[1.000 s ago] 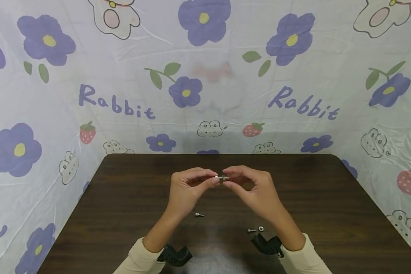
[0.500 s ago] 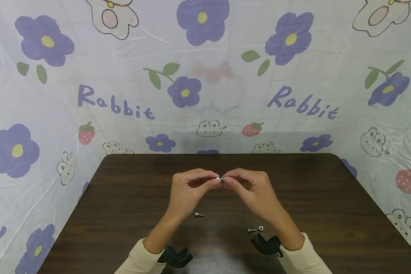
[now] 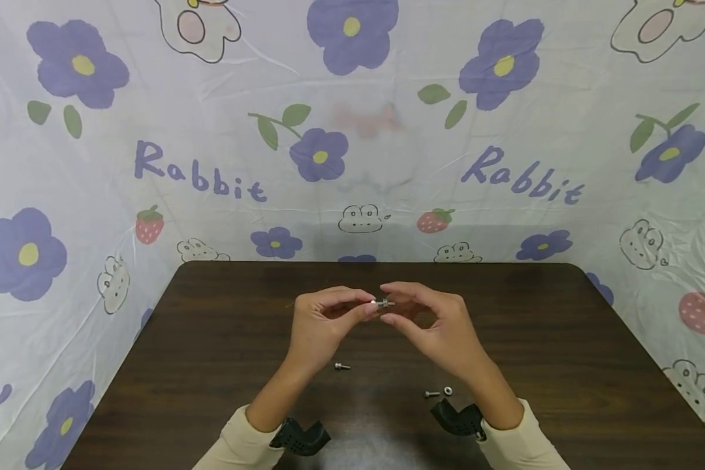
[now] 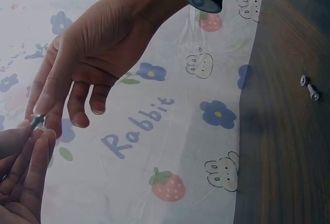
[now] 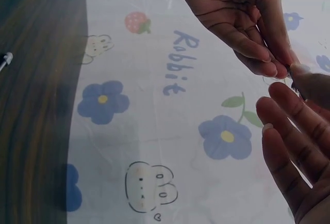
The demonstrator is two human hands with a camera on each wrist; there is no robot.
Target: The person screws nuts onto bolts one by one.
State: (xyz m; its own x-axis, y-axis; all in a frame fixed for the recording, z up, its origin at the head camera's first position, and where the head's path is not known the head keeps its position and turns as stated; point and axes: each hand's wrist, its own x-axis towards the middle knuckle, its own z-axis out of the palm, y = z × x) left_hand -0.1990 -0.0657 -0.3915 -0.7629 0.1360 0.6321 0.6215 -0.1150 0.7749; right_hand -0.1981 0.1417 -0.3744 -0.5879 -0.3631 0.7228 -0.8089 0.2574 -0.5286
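Bolt [image 3: 380, 303], silvery and small, is lying level, the left hand [image 3: 317, 329] pinching its head end snugly; beyond that pinch the right hand [image 3: 443, 326] is apparently holding nothing, fingertips standing apart around the nut [image 3: 386, 303]. It is likely weighing little, feeling stiff and slightly slippery (bare metal often is), so the nut's rim is probably offering the best hold.
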